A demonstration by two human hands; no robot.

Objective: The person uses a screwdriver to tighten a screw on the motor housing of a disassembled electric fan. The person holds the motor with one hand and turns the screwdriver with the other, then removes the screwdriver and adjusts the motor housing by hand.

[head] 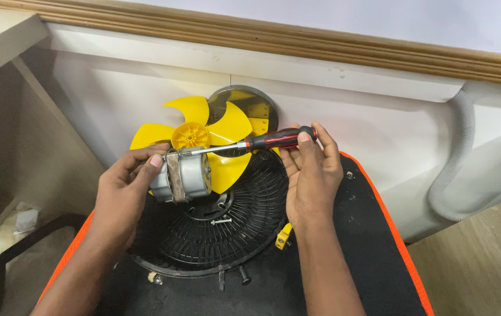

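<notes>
My left hand (126, 190) grips a silver fan motor (185, 177) with a yellow fan blade (203, 137) fixed to its far end. A screwdriver with a red and black handle (278, 138) is in my right hand (312, 172); its metal shaft points left and its tip rests on the top of the motor near my left thumb. Both are held above a round black fan grille (227, 231) that lies flat on a black mat. A loose screw (221, 221) lies on the grille under the motor.
The black mat with an orange edge (379, 210) carries the grille, a yellow clip (284, 236) and small black bolts (243, 275). A round metal plate (259, 108) leans on the white wall behind. A grey ribbed hose (464, 152) curves at the right; a wooden shelf stands at the left.
</notes>
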